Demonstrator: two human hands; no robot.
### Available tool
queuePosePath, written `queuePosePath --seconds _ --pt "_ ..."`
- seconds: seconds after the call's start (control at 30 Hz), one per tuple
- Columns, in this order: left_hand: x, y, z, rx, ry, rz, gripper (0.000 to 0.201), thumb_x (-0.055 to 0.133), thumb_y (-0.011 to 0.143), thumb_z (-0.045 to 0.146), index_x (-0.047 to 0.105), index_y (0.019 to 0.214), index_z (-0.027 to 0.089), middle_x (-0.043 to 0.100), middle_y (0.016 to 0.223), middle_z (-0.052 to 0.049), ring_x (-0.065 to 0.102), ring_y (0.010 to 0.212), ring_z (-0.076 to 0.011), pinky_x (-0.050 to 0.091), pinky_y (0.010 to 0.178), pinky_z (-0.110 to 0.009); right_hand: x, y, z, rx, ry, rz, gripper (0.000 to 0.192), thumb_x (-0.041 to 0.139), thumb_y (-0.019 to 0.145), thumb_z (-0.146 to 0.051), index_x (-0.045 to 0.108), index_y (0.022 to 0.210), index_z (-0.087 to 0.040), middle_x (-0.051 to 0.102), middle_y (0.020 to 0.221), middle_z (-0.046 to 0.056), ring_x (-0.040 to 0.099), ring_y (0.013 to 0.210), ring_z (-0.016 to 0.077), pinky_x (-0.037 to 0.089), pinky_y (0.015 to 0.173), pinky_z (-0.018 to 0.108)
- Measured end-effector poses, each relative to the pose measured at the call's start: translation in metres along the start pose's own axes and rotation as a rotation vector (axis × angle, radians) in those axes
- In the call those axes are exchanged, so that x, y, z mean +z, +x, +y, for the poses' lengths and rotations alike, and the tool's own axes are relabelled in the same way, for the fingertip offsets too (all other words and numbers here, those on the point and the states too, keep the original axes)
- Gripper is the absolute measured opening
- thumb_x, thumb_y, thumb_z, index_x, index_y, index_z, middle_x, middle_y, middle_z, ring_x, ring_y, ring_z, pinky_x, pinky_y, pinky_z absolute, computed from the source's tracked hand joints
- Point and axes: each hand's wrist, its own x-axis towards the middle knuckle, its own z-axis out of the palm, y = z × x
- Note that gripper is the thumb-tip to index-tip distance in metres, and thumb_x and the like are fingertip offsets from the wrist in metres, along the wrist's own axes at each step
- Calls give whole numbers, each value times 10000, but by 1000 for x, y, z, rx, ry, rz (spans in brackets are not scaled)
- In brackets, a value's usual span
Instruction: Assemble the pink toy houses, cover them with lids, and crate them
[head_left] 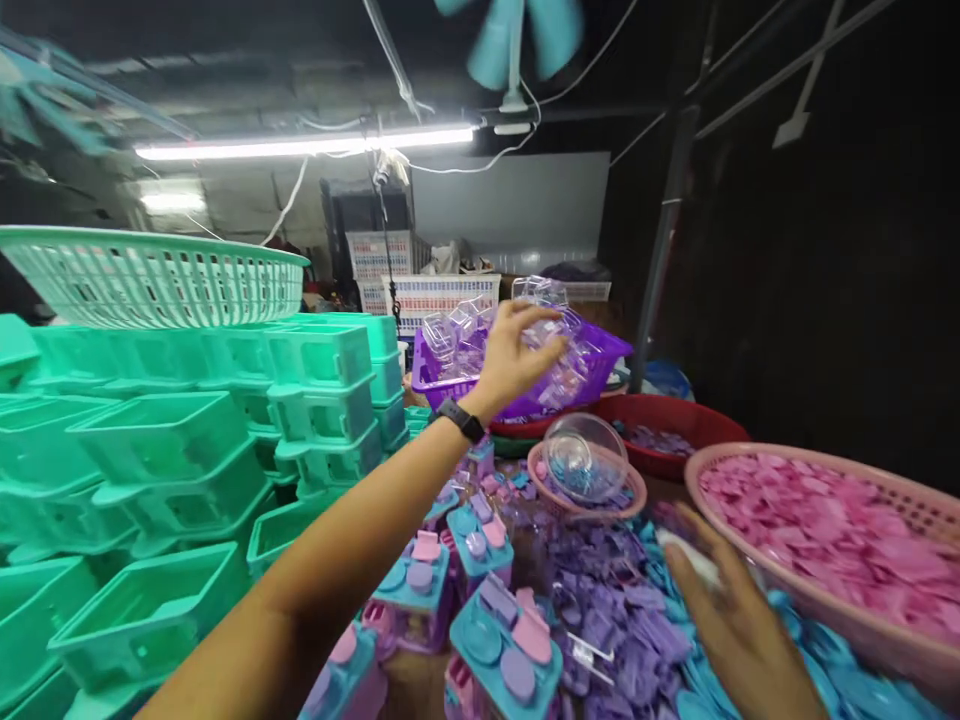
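Reaching into the purple basket [600, 345], left hand [514, 355] clamps clear shells [551, 335] — right hand [739, 625], fingers loosely apart, rests on loose parts [607, 610]; several toys [502, 655] assembled — plenty left.

Clear plastic shells [551, 345] lie heaped and tilted in a purple basket [600, 350], piled above its rim. Just below the purple basket, 1 clear dome [585, 457] sits in a small pink basket [634, 490].
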Motion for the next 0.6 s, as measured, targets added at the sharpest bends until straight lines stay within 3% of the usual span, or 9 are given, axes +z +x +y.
queuePosePath --seconds 0.07,0.13,0.23,0.3,0.37,0.47,0.53,0.6 --pt "20 -36 19 42 -281 -187 248 763 843 283 734 1078 208 603 1217 -78 610 1152 -217 520 1022 -390 -4 7 -23 8 97 31 777 507 850 -797 488 1491 -359 483 1576 19 428 1460 332 379 1199 524" --pt "38 -69 29 -1 -442 -327 279 788 826 288 729 1086 203 601 1258 -92 609 1184 -226 515 1034 -383 -6 11 -37 -28 133 25 748 514 862 -781 524 1464 -336 500 1563 29 400 1480 303 310 1237 492" --pt "57 -101 30 -99 -608 -446 386 833 780 297 701 1131 202 594 1314 -104 606 1203 -244 504 1037 -390 -6 11 -38 -104 117 -74 636 610 813 -738 711 1207 -249 697 1320 88 584 1305 330 395 1175 499" --pt "61 -109 26 -173 -690 -491 457 842 765 314 667 1172 201 608 1305 -103 627 1151 -238 512 1004 -391 -7 11 -31 -126 84 -109 549 634 782 -710 757 999 -220 764 1130 102 664 1153 340 475 1081 491" --pt "60 -111 22 -269 -758 -497 525 867 727 295 629 1185 196 632 1263 -96 647 1070 -212 522 961 -372 -11 13 -24 -128 23 -28 505 590 794 -687 751 910 -222 775 1036 101 687 1059 338 517 986 469" --pt "52 -110 18 -464 -812 -388 569 903 645 190 607 1131 188 654 1190 -63 645 931 -152 514 881 -304 -19 26 -11 -105 -185 191 510 485 804 -662 734 892 -225 741 800 106 683 842 338 532 817 471" --pt "44 -112 19 -584 -791 -300 459 883 667 169 623 1045 172 674 1083 -39 622 836 -122 490 821 -273 -22 36 3 -139 -357 240 524 417 799 -651 711 861 -223 679 660 106 647 719 341 514 770 502" --pt "35 -118 24 -689 -746 -237 246 827 752 202 646 911 148 673 896 -16 586 741 -107 459 752 -256 -24 43 23 -254 -464 178 533 359 803 -651 681 825 -226 694 706 136 658 762 366 494 828 556"
